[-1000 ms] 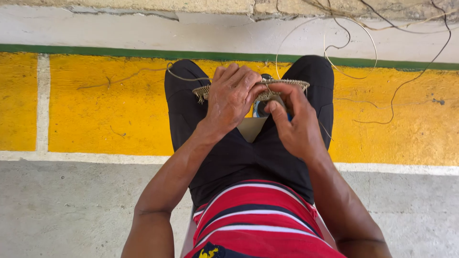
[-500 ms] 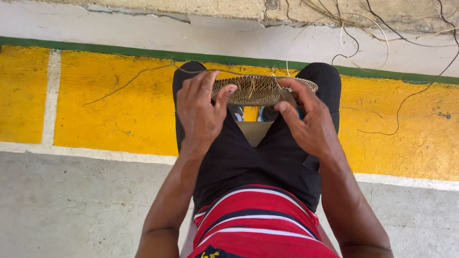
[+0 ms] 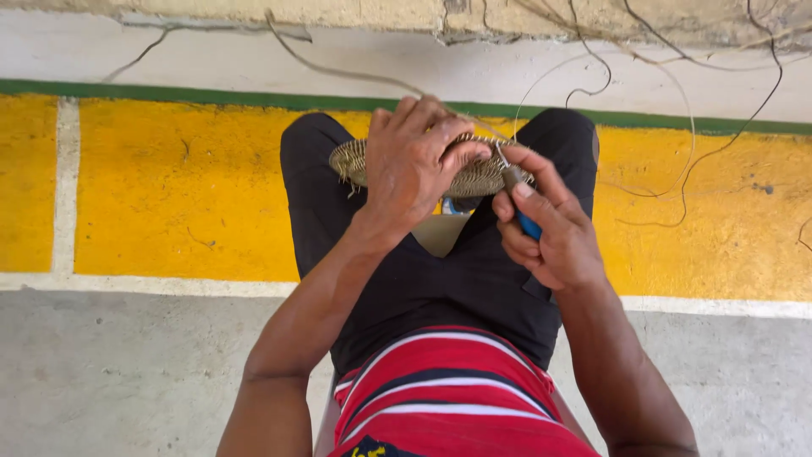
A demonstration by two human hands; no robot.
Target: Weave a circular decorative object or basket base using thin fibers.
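Observation:
A flat, round woven disc point(image 3: 486, 176) of tan fibre rests over my knees, held level. My left hand point(image 3: 414, 165) lies on top of it, fingers curled over its middle and gripping it. My right hand point(image 3: 550, 233) is at the disc's right edge, closed around a small tool with a blue handle point(image 3: 529, 225) whose tip meets the weave. Long thin strands point(image 3: 677, 118) run from the disc up and to the right. I am seated, in black shorts point(image 3: 440, 279) and a red striped shirt.
Below my legs lies a yellow painted floor band point(image 3: 178, 195) with white lines, edged by a green stripe point(image 3: 169, 93). A grey concrete floor point(image 3: 127, 372) is nearer me. Loose strands trail along the cracked wall base point(image 3: 592, 25) at the top.
My left hand has moved from the disc's left edge onto its top. My right hand now shows the blue-handled tool at the right rim. The disc has turned flatter.

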